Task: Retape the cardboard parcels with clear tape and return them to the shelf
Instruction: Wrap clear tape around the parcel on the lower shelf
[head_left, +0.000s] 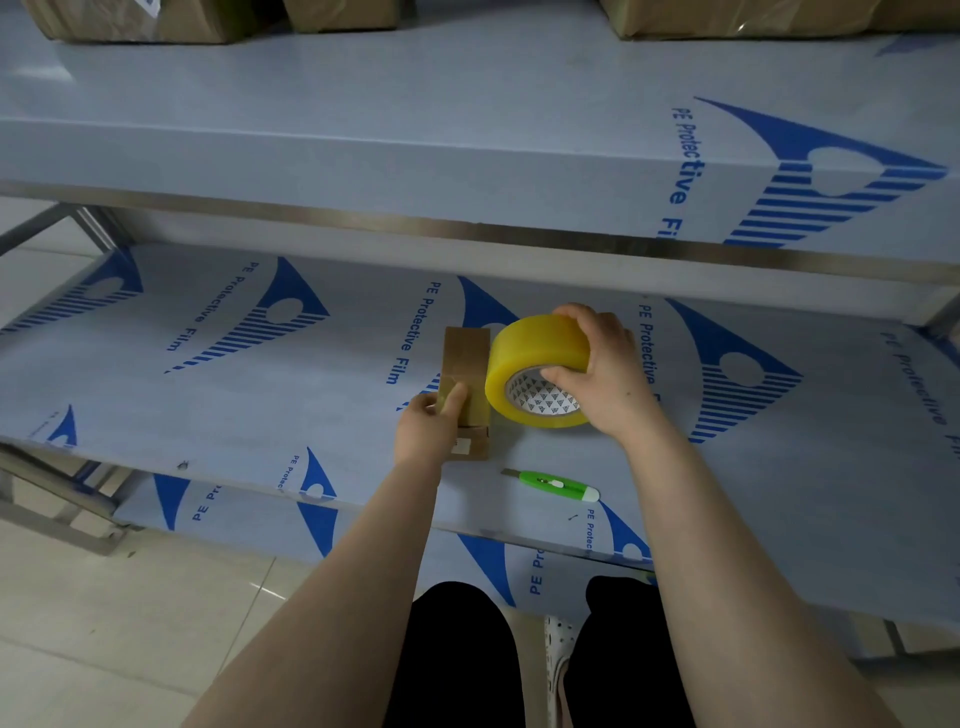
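Head view: a person faces a steel rack, both forearms reaching over the lower shelf (249, 364), which is covered in protective film.
Parcel: a small cardboard parcel (466, 364) lies on that shelf, its long axis running away from the person.
Left hand (427, 428): grasps the parcel's near end, thumb pressed on top.
Right hand (607, 376): grips the clear tape roll (535, 358), thumb in the core, fingers over the rim.
Key relation: the roll stands on edge just right of the parcel; the left hand is nearer the parcel, so taping likely runs along its length.
Around: a green utility knife (558, 484) lies near the front edge, apart from both hands; more parcels (727, 18) sit on the upper shelf (363, 130).
Obstruction: nothing visible blocks the roll's path.
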